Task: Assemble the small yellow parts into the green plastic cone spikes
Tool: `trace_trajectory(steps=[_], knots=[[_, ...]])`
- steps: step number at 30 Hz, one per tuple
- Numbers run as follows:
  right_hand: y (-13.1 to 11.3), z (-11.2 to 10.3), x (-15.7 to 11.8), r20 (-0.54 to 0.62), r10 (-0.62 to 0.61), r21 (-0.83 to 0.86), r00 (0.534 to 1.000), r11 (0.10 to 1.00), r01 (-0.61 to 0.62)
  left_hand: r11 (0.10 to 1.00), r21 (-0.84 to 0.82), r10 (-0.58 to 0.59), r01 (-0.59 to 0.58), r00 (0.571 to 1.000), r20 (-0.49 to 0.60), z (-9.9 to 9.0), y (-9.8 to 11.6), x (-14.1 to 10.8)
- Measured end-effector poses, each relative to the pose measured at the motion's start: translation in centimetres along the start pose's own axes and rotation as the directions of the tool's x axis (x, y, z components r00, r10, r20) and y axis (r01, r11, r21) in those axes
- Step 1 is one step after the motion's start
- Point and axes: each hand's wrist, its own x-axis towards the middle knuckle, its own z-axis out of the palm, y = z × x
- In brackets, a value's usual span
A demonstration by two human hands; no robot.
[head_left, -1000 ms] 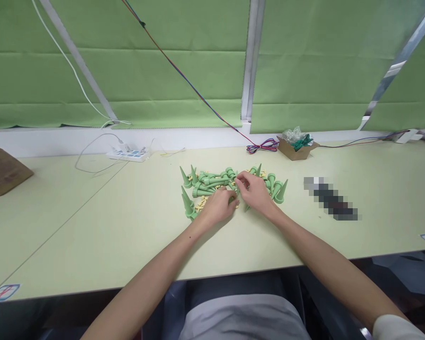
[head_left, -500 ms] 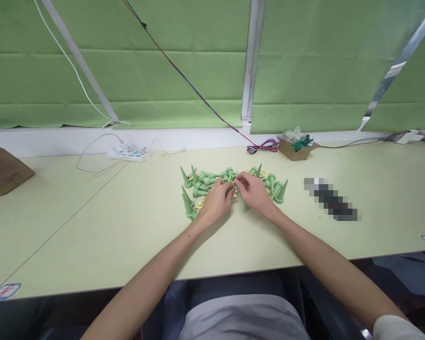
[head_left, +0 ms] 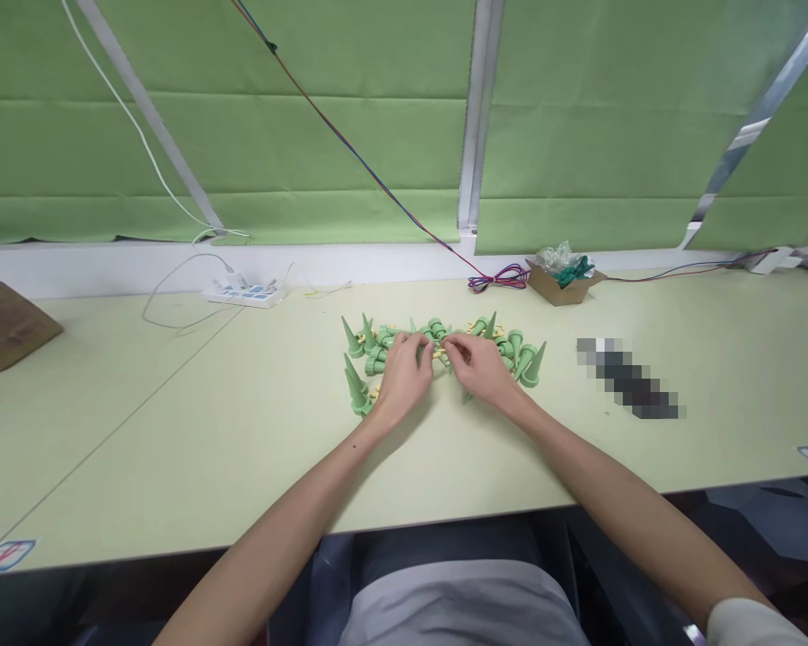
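Many green plastic cone-shaped spikes [head_left: 527, 366] and small yellow plastic pieces lie in a loose heap around both hands. My left hand [head_left: 405, 370] is over the middle-left of the heap, its fingers curled and closed; what lies in them is hidden. Close beside it, my right hand [head_left: 483, 363] pinches with thumb and forefinger at a small yellow piece [head_left: 439, 354]. The two hands' fingertips are slightly apart. Left of my left hand, a few spikes [head_left: 355, 388] stand with their points up.
At the back right sits a small cardboard box [head_left: 557, 289] with clear plastic and green stuff, next to a coiled red-blue cable [head_left: 499, 278]. A white power strip [head_left: 246, 292] lies at the back left. A brown paper bag [head_left: 10, 325] is far left; a pixelated dark object [head_left: 629, 379] lies right.
My left hand has shifted slightly left and up, away from the right fingertips, and its fingers are more curled. My right hand has moved only a little left.
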Motion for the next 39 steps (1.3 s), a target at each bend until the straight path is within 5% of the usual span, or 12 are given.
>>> trace_trajectory(steps=[18, 39], knots=[[-0.13, -0.16, -0.18, -0.053, 0.005, -0.012, 0.999, 1.0, -0.006, 1.0, -0.011, -0.021, 0.021, 0.999, -0.049, -0.03, 0.01, 0.07], [-0.08, -0.23, -0.03, 0.02, -0.01, -0.011, 1.0, 1.0, 0.01, 0.999, -0.042, -0.022, 0.021, 1.0, -0.018, -0.01, 0.12, 0.04]])
